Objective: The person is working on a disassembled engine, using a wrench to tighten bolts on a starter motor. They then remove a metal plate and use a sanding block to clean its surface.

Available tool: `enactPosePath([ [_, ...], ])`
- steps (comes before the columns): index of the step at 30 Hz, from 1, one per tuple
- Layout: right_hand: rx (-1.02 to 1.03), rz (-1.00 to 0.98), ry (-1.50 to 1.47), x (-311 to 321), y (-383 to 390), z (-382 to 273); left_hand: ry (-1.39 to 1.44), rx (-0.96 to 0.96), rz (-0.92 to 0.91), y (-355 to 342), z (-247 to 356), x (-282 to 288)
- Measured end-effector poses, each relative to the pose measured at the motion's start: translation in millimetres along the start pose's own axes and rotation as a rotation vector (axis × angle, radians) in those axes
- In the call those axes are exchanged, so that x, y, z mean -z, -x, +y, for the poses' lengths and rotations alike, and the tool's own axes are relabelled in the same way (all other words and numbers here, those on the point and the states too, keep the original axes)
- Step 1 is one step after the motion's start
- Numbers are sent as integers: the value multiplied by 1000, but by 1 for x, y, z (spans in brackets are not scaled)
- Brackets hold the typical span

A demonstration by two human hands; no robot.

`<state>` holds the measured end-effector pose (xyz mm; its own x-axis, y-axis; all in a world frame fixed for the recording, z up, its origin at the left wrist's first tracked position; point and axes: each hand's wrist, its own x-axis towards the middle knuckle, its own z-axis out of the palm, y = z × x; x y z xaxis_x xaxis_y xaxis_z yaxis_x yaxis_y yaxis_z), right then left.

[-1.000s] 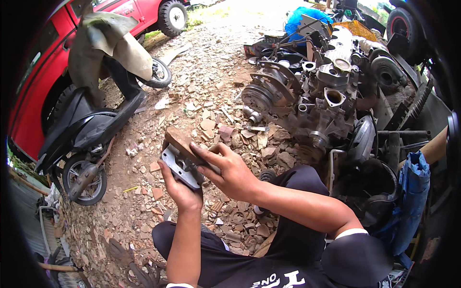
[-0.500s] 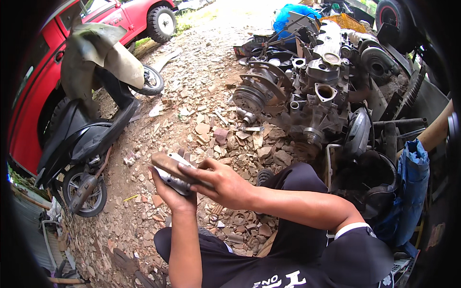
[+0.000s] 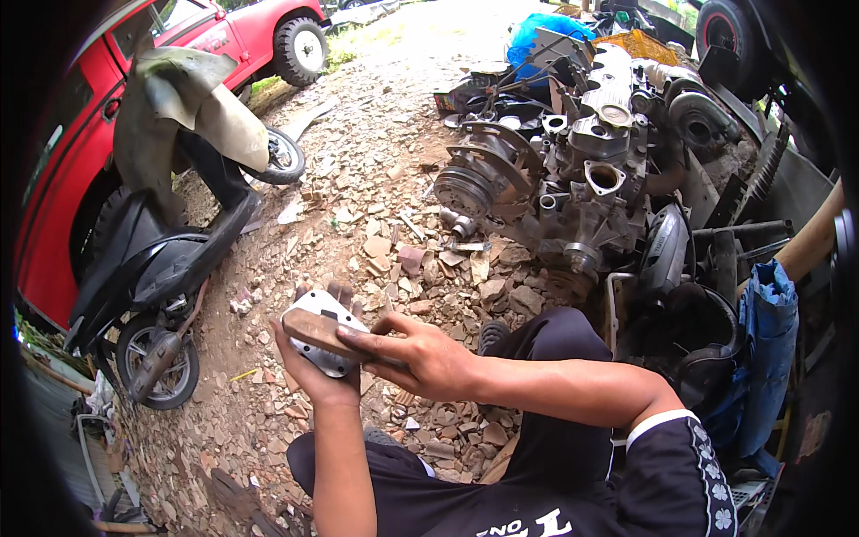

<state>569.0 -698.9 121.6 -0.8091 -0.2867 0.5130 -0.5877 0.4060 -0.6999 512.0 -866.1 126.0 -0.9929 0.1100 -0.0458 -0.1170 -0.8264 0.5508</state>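
My left hand (image 3: 324,387) cradles a silver metal cover (image 3: 315,302) from below, its fingers showing past the far edge. Small holes run along the cover's rim. Across its face lies a flat, brown, bar-shaped block (image 3: 311,330), gripped near its right end by my right hand (image 3: 431,360). The thumb and fingers of that hand close around the block, which covers the middle of the metal piece. Both hands are held above the stony ground in front of my knees.
A greasy engine (image 3: 595,170) stands at right, with a pulley (image 3: 465,190) facing me and a dark tub (image 3: 689,331) nearer. At left are a scooter (image 3: 179,246) and a red vehicle (image 3: 54,197). Broken tile and stones (image 3: 376,242) cover the ground. A blue tarp (image 3: 765,345) hangs at far right.
The silver cover has tilted, so more of its flat face shows around the block. The block has shifted slightly down and right over it, still in my right hand.
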Motion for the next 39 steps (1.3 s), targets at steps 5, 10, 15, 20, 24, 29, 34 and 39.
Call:
enactPosePath([
  [5,-85,185,90,-1,-10,14,-121,-4,17,6,-12,3],
  [10,33,-59,79,-11,17,-6,29,-83,47,-11,15,12],
  [15,-86,116,110,-4,-2,23,-138,-115,21,4,-9,-5],
  [20,21,81,50,-10,2,3,-124,-53,53,9,-13,-9],
  [24,-155,96,118,-5,-5,23,-157,-135,-8,-4,-1,8],
  [29,2,50,-16,-5,-1,5,-150,-69,10,1,-13,2],
  [34,-161,54,18,-10,9,25,-198,-124,38,-1,-9,1],
  [39,-133,-13,6,-6,9,14,-309,-130,29,1,-23,1],
])
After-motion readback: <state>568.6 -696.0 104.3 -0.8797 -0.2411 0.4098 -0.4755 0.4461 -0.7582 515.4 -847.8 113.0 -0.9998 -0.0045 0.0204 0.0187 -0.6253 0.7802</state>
